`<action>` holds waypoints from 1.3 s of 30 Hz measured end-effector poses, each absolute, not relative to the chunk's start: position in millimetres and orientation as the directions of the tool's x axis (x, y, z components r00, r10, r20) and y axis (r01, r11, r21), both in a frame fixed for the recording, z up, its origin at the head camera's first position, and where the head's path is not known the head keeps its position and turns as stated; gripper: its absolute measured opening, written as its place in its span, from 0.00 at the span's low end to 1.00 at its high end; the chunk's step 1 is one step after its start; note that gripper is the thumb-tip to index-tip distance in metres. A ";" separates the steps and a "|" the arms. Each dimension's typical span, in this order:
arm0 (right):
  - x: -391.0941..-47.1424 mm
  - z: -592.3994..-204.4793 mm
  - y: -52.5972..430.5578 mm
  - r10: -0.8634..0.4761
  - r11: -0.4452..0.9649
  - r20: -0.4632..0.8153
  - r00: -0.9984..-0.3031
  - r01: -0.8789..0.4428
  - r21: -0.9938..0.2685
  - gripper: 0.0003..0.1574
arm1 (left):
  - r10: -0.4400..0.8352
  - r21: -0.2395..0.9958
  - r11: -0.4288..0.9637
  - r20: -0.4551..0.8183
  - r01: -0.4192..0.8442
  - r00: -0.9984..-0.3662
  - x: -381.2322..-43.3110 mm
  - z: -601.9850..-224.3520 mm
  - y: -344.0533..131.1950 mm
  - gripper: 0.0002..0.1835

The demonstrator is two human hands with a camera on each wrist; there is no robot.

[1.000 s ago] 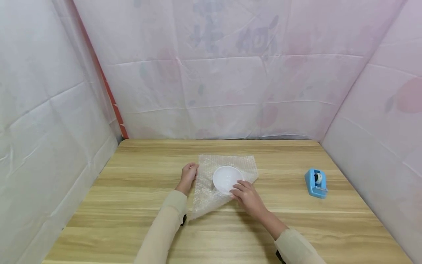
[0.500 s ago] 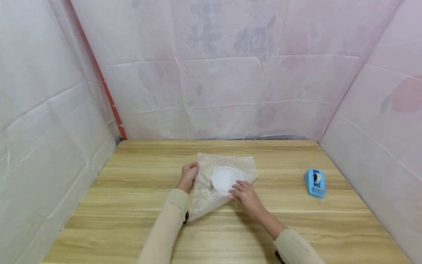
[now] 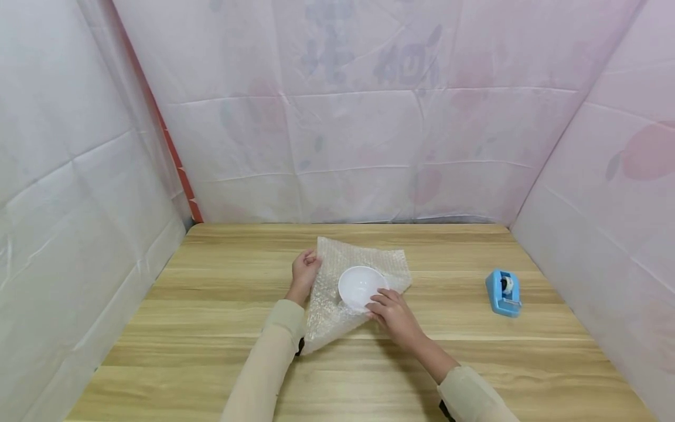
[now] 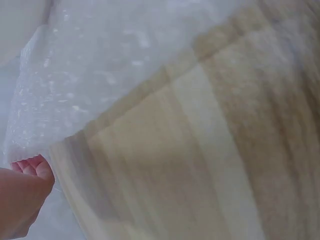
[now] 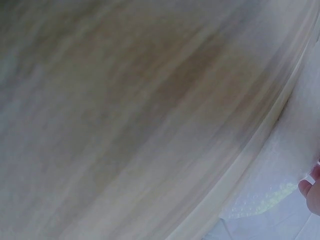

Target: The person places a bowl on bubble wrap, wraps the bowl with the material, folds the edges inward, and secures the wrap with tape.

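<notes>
A white bowl (image 3: pixel 360 286) sits on a sheet of bubble wrap (image 3: pixel 337 258) in the middle of the table. My left hand (image 3: pixel 304 271) pinches the wrap's left edge near its far corner, which is raised. In the left wrist view, the fingers of that hand (image 4: pixel 31 187) are curled at the border of the wrap (image 4: pixel 95 65). My right hand (image 3: pixel 396 316) holds the bowl's near right rim, with fingertips over the inside. The near right part of the wrap is folded up against the bowl under this hand. Only fingertips of the right hand (image 5: pixel 311 192) show in the right wrist view.
A blue tape dispenser (image 3: pixel 503 293) with a roll of tape stands on the right of the wooden table (image 3: pixel 221 357). Pale printed sheets (image 3: pixel 358 135) hang behind the table and along both sides.
My left hand has moved a little away and up, lifting the wrap's far left corner higher. The right hand and the bowl have stayed in place.
</notes>
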State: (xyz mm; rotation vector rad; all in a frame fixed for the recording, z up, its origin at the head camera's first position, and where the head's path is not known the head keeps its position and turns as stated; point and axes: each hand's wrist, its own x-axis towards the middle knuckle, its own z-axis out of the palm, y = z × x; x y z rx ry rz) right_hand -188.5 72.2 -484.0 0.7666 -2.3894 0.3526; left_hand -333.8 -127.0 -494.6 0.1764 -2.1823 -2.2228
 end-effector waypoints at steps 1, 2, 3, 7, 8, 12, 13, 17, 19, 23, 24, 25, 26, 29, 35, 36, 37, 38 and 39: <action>-188.5 -484.3 72.1 -0.438 0.797 0.616 -0.655 -0.600 -0.071 0.08 | -0.099 0.998 -0.022 -0.061 -0.059 -0.993 -330.5 -489.2 -127.0 0.23; -188.5 -484.6 71.9 -0.437 0.797 0.616 -0.655 -0.600 -0.073 0.08 | -0.100 0.997 -0.014 -0.072 -0.071 -0.992 -328.4 -484.6 -126.4 0.23; -188.6 -484.8 71.7 -0.436 0.797 0.616 -0.656 -0.600 -0.076 0.08 | -0.100 0.997 -0.008 -0.080 -0.080 -0.992 -329.8 -483.9 -125.5 0.23; -188.5 -485.9 71.0 -0.432 0.799 0.621 -0.653 -0.597 -0.072 0.08 | -0.108 1.000 -0.010 0.009 0.010 -0.994 -363.6 -525.8 -118.5 0.25; -188.4 -485.9 70.9 -0.431 0.800 0.622 -0.653 -0.596 -0.072 0.08 | -0.122 0.999 -0.011 0.047 0.048 -0.991 -376.1 -542.2 -115.4 0.25; -187.8 -485.2 70.8 -0.429 0.802 0.626 -0.651 -0.594 -0.068 0.07 | -0.122 0.988 0.011 0.157 0.157 -0.980 -419.2 -596.5 -105.5 0.26; -187.8 -485.1 70.8 -0.430 0.802 0.625 -0.651 -0.594 -0.066 0.07 | -0.127 0.983 0.026 0.186 0.184 -0.974 -425.0 -603.1 -103.0 0.23; -188.1 -484.5 70.6 -0.437 0.802 0.623 -0.649 -0.595 -0.057 0.07 | -0.108 0.973 0.073 0.225 0.218 -0.968 -420.0 -593.1 -99.1 0.15; -188.2 -484.4 70.3 -0.439 0.801 0.624 -0.646 -0.596 -0.053 0.07 | -0.119 0.959 0.081 0.281 0.273 -0.952 -411.7 -583.0 -96.9 0.13; -188.6 -484.4 69.7 -0.441 0.801 0.628 -0.642 -0.596 -0.047 0.08 | -0.024 0.950 0.053 0.309 0.308 -0.951 -380.0 -546.3 -101.5 0.17; -188.7 -484.5 69.6 -0.441 0.802 0.628 -0.641 -0.596 -0.044 0.08 | -0.005 0.940 0.055 0.338 0.337 -0.941 -376.0 -541.2 -102.1 0.18; -188.8 -484.4 69.4 -0.442 0.803 0.628 -0.640 -0.595 -0.042 0.08 | 0.019 0.938 0.064 0.339 0.340 -0.941 -365.4 -528.4 -103.9 0.19; -188.9 -484.4 69.3 -0.443 0.802 0.629 -0.639 -0.595 -0.040 0.09 | 0.049 0.941 0.075 0.328 0.331 -0.944 -354.6 -515.2 -105.9 0.19; -188.9 -483.7 68.9 -0.445 0.804 0.627 -0.639 -0.594 -0.035 0.09 | 0.091 0.913 0.109 0.384 0.392 -0.919 -327.5 -485.6 -107.9 0.16; -188.2 -482.3 68.3 -0.441 0.808 0.605 -0.663 -0.586 -0.053 0.12 | 0.272 0.849 0.205 0.429 0.488 -0.861 -292.5 -455.8 -110.6 0.13; -188.0 -482.0 68.3 -0.440 0.808 0.601 -0.667 -0.586 -0.058 0.12 | 0.304 0.826 0.228 0.442 0.515 -0.844 -289.9 -455.1 -110.8 0.14; -187.9 -481.9 68.1 -0.440 0.809 0.597 -0.671 -0.585 -0.062 0.13 | 0.335 0.806 0.245 0.452 0.539 -0.827 -288.1 -455.6 -110.9 0.14; -187.8 -481.8 68.0 -0.439 0.809 0.594 -0.674 -0.584 -0.065 0.14 | 0.365 0.787 0.254 0.461 0.563 -0.809 -286.3 -456.0 -110.8 0.14; -187.6 -481.4 67.7 -0.439 0.810 0.591 -0.677 -0.582 -0.065 0.14 | 0.391 0.766 0.263 0.470 0.586 -0.791 -283.8 -456.3 -110.9 0.14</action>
